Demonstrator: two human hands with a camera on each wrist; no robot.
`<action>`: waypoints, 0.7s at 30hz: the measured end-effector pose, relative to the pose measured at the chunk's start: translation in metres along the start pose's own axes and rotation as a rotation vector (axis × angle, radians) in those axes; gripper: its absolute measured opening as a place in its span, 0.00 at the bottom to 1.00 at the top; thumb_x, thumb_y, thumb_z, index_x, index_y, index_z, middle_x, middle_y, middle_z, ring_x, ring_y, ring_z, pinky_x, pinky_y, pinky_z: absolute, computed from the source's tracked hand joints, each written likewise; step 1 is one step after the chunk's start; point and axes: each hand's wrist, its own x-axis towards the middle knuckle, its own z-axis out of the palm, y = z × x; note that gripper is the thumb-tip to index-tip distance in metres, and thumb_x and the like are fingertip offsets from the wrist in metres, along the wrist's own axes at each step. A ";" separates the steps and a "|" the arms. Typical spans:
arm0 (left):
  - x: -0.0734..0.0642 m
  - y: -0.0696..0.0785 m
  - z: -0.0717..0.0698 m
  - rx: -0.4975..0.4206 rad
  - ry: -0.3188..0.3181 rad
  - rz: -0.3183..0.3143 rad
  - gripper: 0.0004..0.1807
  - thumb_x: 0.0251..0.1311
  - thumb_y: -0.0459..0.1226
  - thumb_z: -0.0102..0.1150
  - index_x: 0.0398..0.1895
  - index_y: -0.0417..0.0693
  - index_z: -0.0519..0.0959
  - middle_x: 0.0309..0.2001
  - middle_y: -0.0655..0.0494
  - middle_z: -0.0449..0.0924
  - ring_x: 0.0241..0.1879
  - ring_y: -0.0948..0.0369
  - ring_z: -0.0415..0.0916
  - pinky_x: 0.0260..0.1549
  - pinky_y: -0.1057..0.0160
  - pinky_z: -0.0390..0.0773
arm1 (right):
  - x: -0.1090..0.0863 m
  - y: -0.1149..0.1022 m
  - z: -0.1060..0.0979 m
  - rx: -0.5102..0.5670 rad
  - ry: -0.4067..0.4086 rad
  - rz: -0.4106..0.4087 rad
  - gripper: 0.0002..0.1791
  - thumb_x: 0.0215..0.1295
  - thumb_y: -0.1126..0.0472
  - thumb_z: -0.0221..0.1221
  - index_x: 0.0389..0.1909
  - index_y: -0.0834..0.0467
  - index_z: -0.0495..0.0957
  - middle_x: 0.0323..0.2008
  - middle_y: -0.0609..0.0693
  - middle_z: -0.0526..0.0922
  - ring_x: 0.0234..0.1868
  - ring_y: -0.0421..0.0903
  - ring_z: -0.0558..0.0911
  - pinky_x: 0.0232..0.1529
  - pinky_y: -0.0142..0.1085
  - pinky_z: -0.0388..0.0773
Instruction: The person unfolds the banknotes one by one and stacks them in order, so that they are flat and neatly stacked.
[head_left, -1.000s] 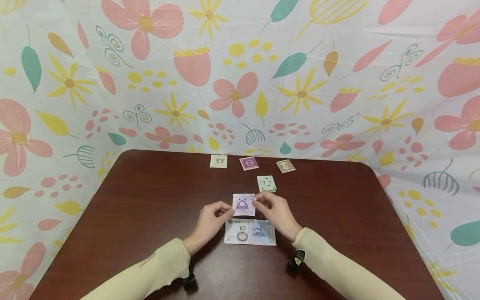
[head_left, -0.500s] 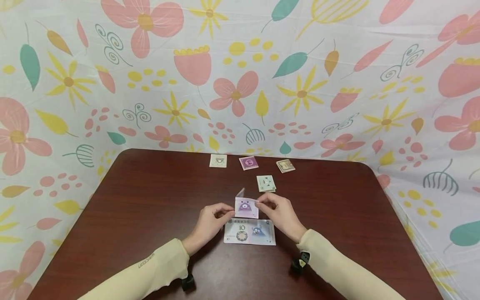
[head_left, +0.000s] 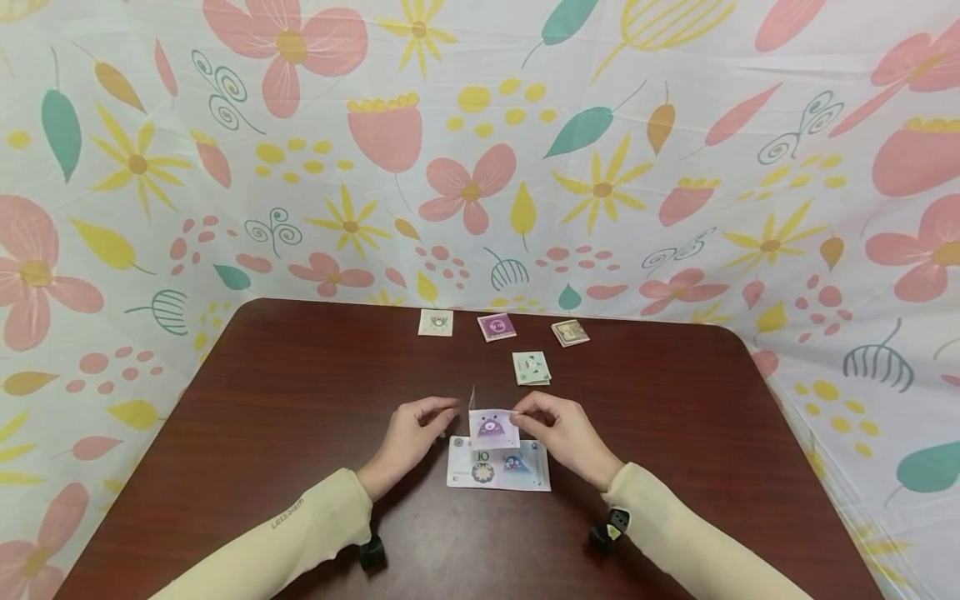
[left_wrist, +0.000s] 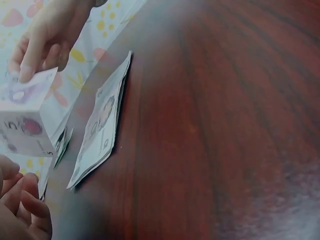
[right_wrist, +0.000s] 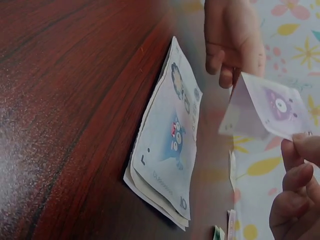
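A purple play banknote (head_left: 493, 429) with a one-eyed monster print hangs half folded above the table. In the left wrist view its other half (left_wrist: 25, 132) bears a 5. My right hand (head_left: 558, 433) pinches the note's right edge between thumb and fingers, as the right wrist view confirms. To the note's left is my left hand (head_left: 411, 437), its fingers loosely bent and apart from the paper, holding nothing. Beneath lies a flat pile of bluish 10 play banknotes (right_wrist: 167, 135), partly covered by the purple note in the head view.
Toward the back of the dark wooden table (head_left: 300, 367) lie a folded green note (head_left: 531, 367), a cream folded note (head_left: 436, 322), a magenta folded note (head_left: 497, 327) and a brown folded note (head_left: 571, 332). A flowered cloth (head_left: 465, 125) hangs behind the table.
The purple note has partly unfolded and come toward me, over the 10 notes. My left hand has let go of it and moved slightly left; my right hand still pinches it.
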 end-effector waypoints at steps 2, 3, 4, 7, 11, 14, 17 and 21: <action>0.002 0.000 0.000 -0.045 -0.031 -0.009 0.12 0.70 0.29 0.62 0.53 0.38 0.87 0.44 0.45 0.90 0.25 0.61 0.80 0.29 0.68 0.80 | -0.001 -0.001 -0.001 0.017 -0.023 -0.005 0.07 0.68 0.64 0.68 0.37 0.46 0.86 0.31 0.39 0.85 0.28 0.38 0.76 0.31 0.32 0.73; 0.003 0.000 0.000 -0.069 -0.051 -0.015 0.12 0.71 0.28 0.61 0.54 0.37 0.86 0.45 0.44 0.89 0.24 0.62 0.78 0.28 0.68 0.79 | -0.002 -0.001 -0.001 0.026 -0.034 -0.006 0.07 0.68 0.64 0.68 0.37 0.46 0.86 0.31 0.39 0.85 0.29 0.38 0.76 0.31 0.32 0.74; 0.003 0.000 0.000 -0.092 -0.071 -0.021 0.13 0.71 0.28 0.60 0.55 0.35 0.85 0.46 0.42 0.89 0.23 0.63 0.77 0.26 0.68 0.77 | -0.002 0.000 -0.001 0.033 -0.042 -0.009 0.07 0.68 0.64 0.68 0.37 0.46 0.86 0.32 0.39 0.85 0.29 0.38 0.76 0.32 0.32 0.74; 0.004 0.000 0.001 -0.138 -0.118 -0.036 0.13 0.73 0.28 0.58 0.55 0.31 0.83 0.43 0.37 0.88 0.21 0.65 0.74 0.23 0.70 0.73 | -0.003 0.002 -0.003 0.047 -0.047 -0.022 0.07 0.68 0.65 0.68 0.37 0.47 0.87 0.33 0.40 0.86 0.31 0.38 0.78 0.33 0.32 0.75; 0.003 -0.001 0.001 -0.156 -0.108 -0.040 0.11 0.71 0.28 0.60 0.51 0.31 0.84 0.37 0.34 0.85 0.20 0.63 0.73 0.22 0.71 0.70 | -0.004 0.008 -0.005 0.060 -0.012 -0.027 0.06 0.68 0.66 0.68 0.37 0.50 0.86 0.33 0.43 0.86 0.30 0.38 0.79 0.33 0.32 0.76; 0.002 -0.002 0.000 -0.164 -0.073 -0.039 0.09 0.70 0.28 0.61 0.48 0.31 0.84 0.34 0.32 0.84 0.19 0.62 0.73 0.21 0.70 0.70 | -0.004 0.012 -0.008 0.077 0.018 -0.013 0.04 0.68 0.66 0.68 0.37 0.53 0.85 0.32 0.46 0.86 0.28 0.38 0.78 0.32 0.31 0.75; 0.000 -0.004 -0.001 -0.170 -0.049 -0.047 0.08 0.69 0.28 0.62 0.46 0.31 0.84 0.32 0.32 0.82 0.18 0.62 0.71 0.21 0.70 0.70 | -0.005 0.015 -0.010 0.084 0.036 0.014 0.03 0.68 0.66 0.68 0.37 0.54 0.84 0.31 0.50 0.86 0.27 0.37 0.77 0.30 0.31 0.74; -0.003 -0.001 -0.003 -0.169 -0.031 -0.058 0.06 0.68 0.28 0.64 0.44 0.33 0.84 0.30 0.33 0.81 0.18 0.63 0.70 0.21 0.70 0.70 | -0.006 0.019 -0.012 0.078 0.044 0.039 0.03 0.68 0.65 0.68 0.37 0.55 0.84 0.30 0.53 0.86 0.26 0.37 0.76 0.29 0.30 0.72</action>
